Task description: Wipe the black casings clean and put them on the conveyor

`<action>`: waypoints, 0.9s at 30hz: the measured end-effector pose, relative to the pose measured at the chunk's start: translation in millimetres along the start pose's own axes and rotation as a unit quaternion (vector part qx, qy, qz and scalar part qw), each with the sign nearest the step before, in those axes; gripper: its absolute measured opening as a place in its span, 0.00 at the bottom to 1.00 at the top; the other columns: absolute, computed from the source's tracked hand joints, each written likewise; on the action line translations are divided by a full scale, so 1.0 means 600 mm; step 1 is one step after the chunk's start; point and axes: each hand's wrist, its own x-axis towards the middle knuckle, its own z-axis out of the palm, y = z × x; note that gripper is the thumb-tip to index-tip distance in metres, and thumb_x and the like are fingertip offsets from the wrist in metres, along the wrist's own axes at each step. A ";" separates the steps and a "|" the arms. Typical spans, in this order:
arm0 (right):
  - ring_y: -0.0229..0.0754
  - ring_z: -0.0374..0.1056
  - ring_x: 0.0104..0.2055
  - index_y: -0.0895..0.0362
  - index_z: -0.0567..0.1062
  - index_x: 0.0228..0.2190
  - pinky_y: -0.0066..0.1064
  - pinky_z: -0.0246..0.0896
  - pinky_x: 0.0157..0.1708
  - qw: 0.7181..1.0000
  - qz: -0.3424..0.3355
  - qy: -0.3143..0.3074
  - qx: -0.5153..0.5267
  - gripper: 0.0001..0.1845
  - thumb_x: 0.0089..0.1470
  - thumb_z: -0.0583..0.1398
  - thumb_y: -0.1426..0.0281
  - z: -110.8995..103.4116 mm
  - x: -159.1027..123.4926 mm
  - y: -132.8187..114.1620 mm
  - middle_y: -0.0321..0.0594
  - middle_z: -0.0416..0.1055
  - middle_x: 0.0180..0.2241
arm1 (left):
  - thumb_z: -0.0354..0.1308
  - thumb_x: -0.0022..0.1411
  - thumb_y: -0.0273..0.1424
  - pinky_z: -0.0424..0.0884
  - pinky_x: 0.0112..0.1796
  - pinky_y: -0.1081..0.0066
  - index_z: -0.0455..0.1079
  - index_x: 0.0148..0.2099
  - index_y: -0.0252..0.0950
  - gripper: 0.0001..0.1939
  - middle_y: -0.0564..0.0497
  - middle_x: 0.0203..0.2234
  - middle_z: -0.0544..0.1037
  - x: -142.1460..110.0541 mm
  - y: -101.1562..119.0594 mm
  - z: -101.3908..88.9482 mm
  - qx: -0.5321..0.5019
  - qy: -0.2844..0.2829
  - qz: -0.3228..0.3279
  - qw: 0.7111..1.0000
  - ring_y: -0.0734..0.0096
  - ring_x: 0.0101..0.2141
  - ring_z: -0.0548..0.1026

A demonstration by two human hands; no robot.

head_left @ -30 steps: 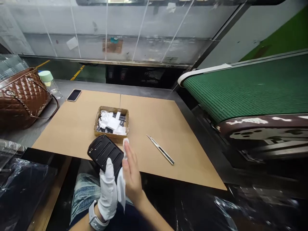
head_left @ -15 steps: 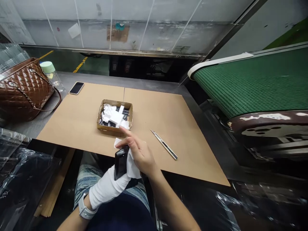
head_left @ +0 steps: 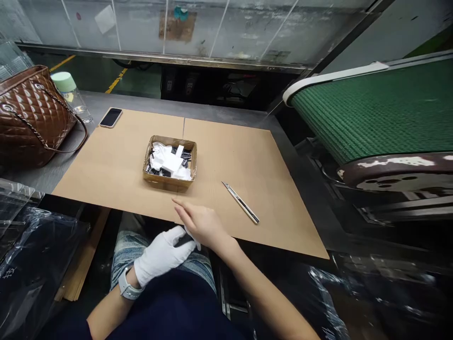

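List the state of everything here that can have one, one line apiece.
Left hand: gloved, curled
Right hand: bare, beside the left
White cloth: mostly hidden between the hands
Box: open, holding white and black pieces
Phone: flat, screen dark
Bottle: upright, capped
Slim tool: lying flat
Cardboard: flat
Bag: standing
Watch: on left wrist
Conveyor: can't tell whether running

The right hand (head_left: 205,224) hides most of the white cloth (head_left: 193,240), the frame's edges crop the bag (head_left: 35,113) and green belt (head_left: 382,108), and the black bits (head_left: 187,155) in the box (head_left: 166,180) are too small to identify.
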 end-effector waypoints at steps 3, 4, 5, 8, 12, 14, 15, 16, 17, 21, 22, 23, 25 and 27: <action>0.41 0.75 0.34 0.54 0.77 0.43 0.31 0.67 0.34 0.988 0.002 0.112 0.106 0.22 0.63 0.46 0.62 0.006 -0.008 0.005 0.40 0.79 0.30 | 0.54 0.60 0.35 0.66 0.33 0.73 0.65 0.32 0.37 0.07 0.55 0.27 0.72 0.002 0.003 -0.005 -0.013 0.036 -0.008 0.999 0.74 0.29 0.69; 0.41 0.75 0.33 0.55 0.78 0.41 0.30 0.67 0.34 0.979 0.008 0.144 0.142 0.23 0.63 0.46 0.61 0.009 -0.010 0.003 0.40 0.78 0.27 | 0.54 0.60 0.36 0.65 0.32 0.73 0.64 0.31 0.37 0.08 0.56 0.26 0.71 0.002 0.003 -0.006 -0.019 0.038 -0.011 0.999 0.75 0.27 0.67; 0.41 0.74 0.32 0.56 0.78 0.40 0.31 0.67 0.34 0.970 0.016 0.165 0.175 0.24 0.63 0.46 0.61 0.012 -0.012 0.002 0.40 0.76 0.24 | 0.55 0.59 0.37 0.65 0.32 0.74 0.64 0.31 0.37 0.09 0.56 0.25 0.70 0.001 0.003 -0.006 -0.029 0.039 -0.013 0.999 0.75 0.27 0.66; 0.41 0.73 0.30 0.55 0.78 0.38 0.31 0.66 0.33 0.956 0.029 0.161 0.242 0.23 0.62 0.47 0.59 0.012 -0.009 0.000 0.38 0.72 0.21 | 0.54 0.60 0.38 0.65 0.32 0.74 0.65 0.32 0.37 0.10 0.56 0.25 0.70 -0.003 -0.001 -0.006 -0.072 0.038 -0.015 0.997 0.76 0.28 0.65; 0.39 0.70 0.29 0.55 0.76 0.33 0.31 0.64 0.32 0.956 0.016 0.125 0.263 0.23 0.61 0.47 0.56 0.007 0.001 0.009 0.39 0.74 0.27 | 0.56 0.59 0.38 0.67 0.35 0.73 0.65 0.33 0.37 0.10 0.56 0.26 0.70 -0.007 -0.007 -0.011 -0.118 0.065 -0.023 0.991 0.75 0.30 0.67; 0.38 0.66 0.24 0.55 0.72 0.23 0.30 0.61 0.27 0.941 0.034 0.146 0.304 0.25 0.60 0.48 0.52 0.009 0.006 0.016 0.37 0.70 0.21 | 0.56 0.59 0.39 0.68 0.37 0.72 0.66 0.34 0.37 0.10 0.56 0.27 0.70 -0.009 -0.006 -0.018 -0.127 0.065 -0.024 0.990 0.75 0.30 0.68; 0.36 0.62 0.21 0.55 0.68 0.20 0.29 0.58 0.23 0.922 0.057 0.170 0.343 0.27 0.58 0.48 0.50 0.012 0.009 0.019 0.35 0.65 0.18 | 0.57 0.59 0.39 0.68 0.39 0.71 0.67 0.37 0.37 0.11 0.55 0.29 0.72 -0.011 -0.005 -0.021 -0.133 0.056 -0.015 0.989 0.74 0.32 0.69; 0.35 0.59 0.18 0.54 0.65 0.18 0.28 0.55 0.20 0.896 0.085 0.197 0.389 0.28 0.57 0.49 0.48 0.015 0.012 0.023 0.33 0.61 0.16 | 0.58 0.58 0.39 0.69 0.42 0.70 0.67 0.42 0.37 0.13 0.53 0.34 0.74 -0.013 -0.003 -0.024 -0.143 0.042 0.003 0.989 0.72 0.36 0.71; 0.34 0.56 0.16 0.54 0.63 0.17 0.28 0.53 0.18 0.864 0.113 0.225 0.436 0.28 0.56 0.49 0.46 0.019 0.015 0.025 0.32 0.59 0.14 | 0.60 0.57 0.39 0.68 0.46 0.68 0.67 0.47 0.37 0.18 0.50 0.39 0.74 -0.015 -0.001 -0.026 -0.153 0.027 0.026 0.987 0.69 0.41 0.72; 0.35 0.56 0.15 0.53 0.60 0.17 0.28 0.52 0.16 0.776 0.161 0.281 0.541 0.28 0.54 0.50 0.45 0.037 0.024 0.031 0.31 0.59 0.13 | 0.61 0.57 0.36 0.63 0.56 0.61 0.64 0.56 0.38 0.24 0.45 0.51 0.72 -0.013 -0.003 -0.014 -0.114 0.030 0.103 0.988 0.61 0.52 0.70; 0.35 0.58 0.15 0.53 0.61 0.17 0.28 0.54 0.17 0.774 0.161 0.283 0.542 0.28 0.55 0.50 0.46 0.041 0.026 0.032 0.32 0.60 0.13 | 0.59 0.59 0.36 0.64 0.56 0.61 0.65 0.55 0.38 0.21 0.45 0.50 0.72 -0.011 -0.007 -0.008 -0.093 0.055 0.104 0.989 0.62 0.51 0.71; 0.36 0.60 0.17 0.54 0.63 0.18 0.28 0.56 0.18 0.782 0.157 0.285 0.532 0.27 0.56 0.49 0.47 0.046 0.027 0.033 0.32 0.63 0.15 | 0.56 0.62 0.35 0.64 0.56 0.61 0.66 0.54 0.38 0.19 0.46 0.49 0.73 -0.008 -0.011 -0.002 -0.075 0.080 0.100 0.989 0.63 0.50 0.71; 0.39 0.67 0.24 0.55 0.68 0.23 0.31 0.62 0.25 0.818 0.126 0.298 0.475 0.25 0.60 0.47 0.51 0.054 0.026 0.033 0.36 0.69 0.21 | 0.52 0.64 0.35 0.66 0.55 0.62 0.67 0.54 0.38 0.17 0.46 0.49 0.75 -0.002 -0.020 0.006 -0.047 0.113 0.094 0.988 0.65 0.50 0.73; 0.43 0.71 0.37 0.55 0.73 0.29 0.36 0.66 0.37 0.866 0.062 0.320 0.380 0.23 0.62 0.46 0.56 0.061 0.021 0.028 0.41 0.74 0.30 | 0.51 0.64 0.35 0.65 0.56 0.62 0.66 0.56 0.38 0.18 0.46 0.50 0.74 0.003 -0.028 0.009 -0.020 0.124 0.098 0.987 0.65 0.51 0.72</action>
